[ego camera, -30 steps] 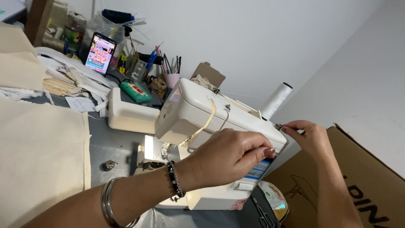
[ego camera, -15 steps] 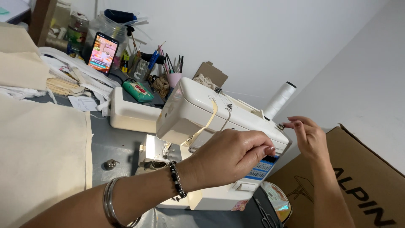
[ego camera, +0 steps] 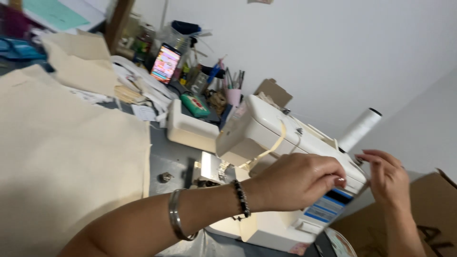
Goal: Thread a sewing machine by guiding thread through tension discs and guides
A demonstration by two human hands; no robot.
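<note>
Basically both hands up at the cream sewing machine (ego camera: 266,143) on the grey table (ego camera: 171,157).
Head view: left hand (ego camera: 297,183) cupped loosely over its front, holding nothing; right hand (ego camera: 388,178) fingers half-curled near the white thread spool (ego camera: 359,128), empty. Cream fabric (ego camera: 62,162) lies left.

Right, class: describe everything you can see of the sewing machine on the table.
The sewing machine is cream-white, seemingly plastic, standing upright on the grey table, seen from its right end. A white thread spool rises behind it, and a blue panel marks its side. The left hand rests on its right end; the right hand hovers near the top corner.
</note>
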